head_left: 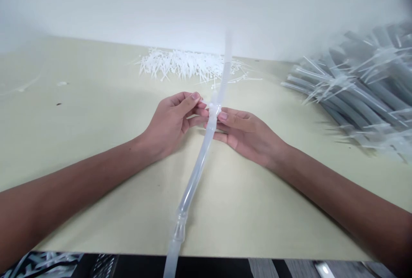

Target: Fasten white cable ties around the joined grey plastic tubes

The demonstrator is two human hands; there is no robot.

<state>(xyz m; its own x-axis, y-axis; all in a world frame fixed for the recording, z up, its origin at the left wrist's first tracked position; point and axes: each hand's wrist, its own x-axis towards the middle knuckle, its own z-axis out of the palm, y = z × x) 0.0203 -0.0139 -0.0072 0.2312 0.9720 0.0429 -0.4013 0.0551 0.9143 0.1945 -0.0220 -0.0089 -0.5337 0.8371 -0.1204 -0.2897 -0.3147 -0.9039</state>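
A translucent plastic tube runs from the front table edge up past both hands, with a connector joint between them. White cable ties appear to wrap that joint, though blur hides their detail. My left hand is left of the joint, thumb and index finger pinched on what looks like a thin white cable tie end. From the right, my right hand grips the tube at the joint, thumb in front and fingers behind. Nearer the front edge, the tube has a second joint.
A heap of loose white cable ties lies at the back against the white wall. Stacked tubes with ties on them fill the right side. Below the table's front edge are dark items and a bag-like bundle.
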